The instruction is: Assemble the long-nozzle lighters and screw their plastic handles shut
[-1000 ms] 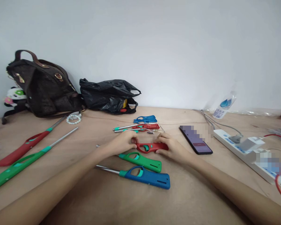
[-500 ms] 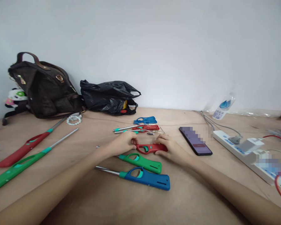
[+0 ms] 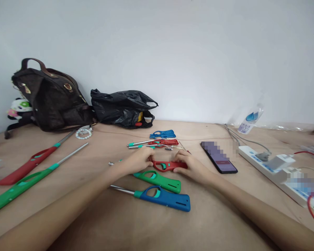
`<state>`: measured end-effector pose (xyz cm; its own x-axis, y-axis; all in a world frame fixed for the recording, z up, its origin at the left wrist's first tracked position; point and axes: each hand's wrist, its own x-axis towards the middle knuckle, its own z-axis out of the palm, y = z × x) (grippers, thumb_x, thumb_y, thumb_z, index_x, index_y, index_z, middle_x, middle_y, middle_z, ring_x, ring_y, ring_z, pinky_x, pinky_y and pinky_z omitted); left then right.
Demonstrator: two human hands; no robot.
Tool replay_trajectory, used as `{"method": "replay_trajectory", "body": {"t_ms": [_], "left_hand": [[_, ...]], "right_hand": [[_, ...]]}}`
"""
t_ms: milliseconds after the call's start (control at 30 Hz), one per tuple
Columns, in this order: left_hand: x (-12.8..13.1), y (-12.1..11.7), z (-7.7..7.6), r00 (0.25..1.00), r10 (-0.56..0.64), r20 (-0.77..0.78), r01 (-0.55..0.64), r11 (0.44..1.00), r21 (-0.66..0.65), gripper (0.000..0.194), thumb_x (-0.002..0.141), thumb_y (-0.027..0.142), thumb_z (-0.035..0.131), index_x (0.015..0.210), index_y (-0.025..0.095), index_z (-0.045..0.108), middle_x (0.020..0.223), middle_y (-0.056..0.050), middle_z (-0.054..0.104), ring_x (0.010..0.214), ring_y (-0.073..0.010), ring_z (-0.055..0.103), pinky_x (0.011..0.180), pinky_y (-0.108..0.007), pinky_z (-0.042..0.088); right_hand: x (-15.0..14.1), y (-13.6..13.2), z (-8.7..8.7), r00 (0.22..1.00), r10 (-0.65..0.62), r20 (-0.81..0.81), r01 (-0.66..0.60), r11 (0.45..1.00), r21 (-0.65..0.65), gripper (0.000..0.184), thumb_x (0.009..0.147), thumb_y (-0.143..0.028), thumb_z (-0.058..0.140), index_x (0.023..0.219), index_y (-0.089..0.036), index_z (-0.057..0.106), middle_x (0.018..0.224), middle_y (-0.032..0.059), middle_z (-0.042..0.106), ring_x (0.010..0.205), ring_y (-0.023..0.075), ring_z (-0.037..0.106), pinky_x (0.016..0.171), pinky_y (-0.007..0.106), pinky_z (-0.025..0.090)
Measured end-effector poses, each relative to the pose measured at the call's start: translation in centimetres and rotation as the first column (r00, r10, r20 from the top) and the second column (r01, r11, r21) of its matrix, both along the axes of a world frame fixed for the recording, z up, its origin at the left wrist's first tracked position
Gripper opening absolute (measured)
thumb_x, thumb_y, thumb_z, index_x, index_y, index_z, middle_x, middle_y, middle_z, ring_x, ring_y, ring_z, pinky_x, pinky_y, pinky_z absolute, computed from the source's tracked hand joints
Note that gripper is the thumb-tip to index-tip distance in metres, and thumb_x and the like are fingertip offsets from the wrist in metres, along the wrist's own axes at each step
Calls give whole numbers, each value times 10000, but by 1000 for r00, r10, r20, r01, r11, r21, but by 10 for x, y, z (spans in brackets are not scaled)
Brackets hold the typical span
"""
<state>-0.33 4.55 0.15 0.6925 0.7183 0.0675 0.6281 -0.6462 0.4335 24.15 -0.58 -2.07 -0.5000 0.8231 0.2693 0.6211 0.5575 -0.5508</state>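
Note:
Both hands rest on the wooden table [image 3: 125, 223] around a red lighter handle [image 3: 166, 165]. My left hand [image 3: 139, 159] pinches its left end with fingers closed. At its right end, my right hand [image 3: 192, 166] grips it, fingers curled over the top. Just in front lie a green long-nosed lighter [image 3: 159, 180] and a blue one [image 3: 162, 197], each with a metal tube pointing left. Behind my hands are loose parts: a blue shell [image 3: 162, 134], a red shell [image 3: 164, 142] and thin metal tubes [image 3: 141, 142].
A red lighter [image 3: 28, 165] and a green one [image 3: 21, 184] lie at the left. A brown bag [image 3: 51, 99], a black plastic bag [image 3: 122, 108] and a bead bracelet [image 3: 83, 132] sit at the back. To the right are a phone [image 3: 218, 157], power strip [image 3: 274, 166] and bottle [image 3: 249, 120].
Hands and the red handle stay almost still; the right fingers shift slightly over the handle's right end. The view has drifted a little.

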Motion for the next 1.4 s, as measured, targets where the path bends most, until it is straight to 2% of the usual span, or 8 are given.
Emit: {"method": "replay_trajectory", "body": {"t_ms": [267,400,533,700,933,1100,1267,1400], "left_hand": [[1,-3,2,994,23,-106,-22,1000,8,57,778,106,549,787,156,574,817,-42,596,779,-209,572,657,-270,400],[-3,-2,-1,988,-49,-149,54,998,33,102,850,145,470,837,151,571,907,-69,581,837,-216,557,716,-295,417],[-4,-7,1,984,-64,-168,83,991,109,133,885,164,426,807,152,532,947,-88,575,865,-228,551,731,-314,426],[-1,-12,11,989,-16,-145,40,985,169,148,871,89,412,911,145,543,948,-98,633,863,-241,597,727,-326,448],[-2,-7,15,990,-91,-106,118,952,284,244,848,57,455,972,168,635,982,-82,678,939,-238,625,824,-323,466],[-2,-10,19,980,-120,-160,174,905,388,293,851,44,439,1054,152,620,994,-95,677,936,-243,624,821,-350,483],[6,-24,24,974,-165,-152,221,828,515,323,833,5,411,1065,131,596,979,-108,661,949,-245,611,848,-371,476],[10,-33,29,967,-177,-181,247,815,524,331,813,-1,421,1081,119,574,986,-117,643,958,-264,600,819,-377,481]], "right_hand": [[-1,7,-6,997,-77,-9,74,978,-197,114,843,-224,623,947,-178,612,993,54,632,926,197,579,813,345,459],[-3,5,-4,997,-75,-18,68,966,-248,136,837,-184,611,972,-169,606,987,58,633,911,191,590,806,337,466],[-5,-2,0,997,-68,32,72,986,-152,123,832,-190,617,949,-169,585,986,64,603,927,200,570,813,340,454],[-6,-10,10,994,-83,66,91,989,-121,151,869,-163,543,1007,-193,489,921,43,609,788,172,567,683,290,434],[-2,-8,20,962,-139,236,133,990,41,51,903,-201,517,921,-172,555,825,56,627,738,187,572,627,264,364],[0,-8,28,954,-121,274,95,990,106,53,911,-205,519,934,-168,548,807,49,632,720,175,580,606,244,351],[-7,-11,29,908,-146,393,78,980,183,77,908,-152,488,975,-170,520,927,85,647,741,186,599,600,261,347],[-12,-15,29,867,-180,464,89,973,212,39,894,-156,515,867,-176,496,819,72,650,673,194,597,543,263,281]]}}
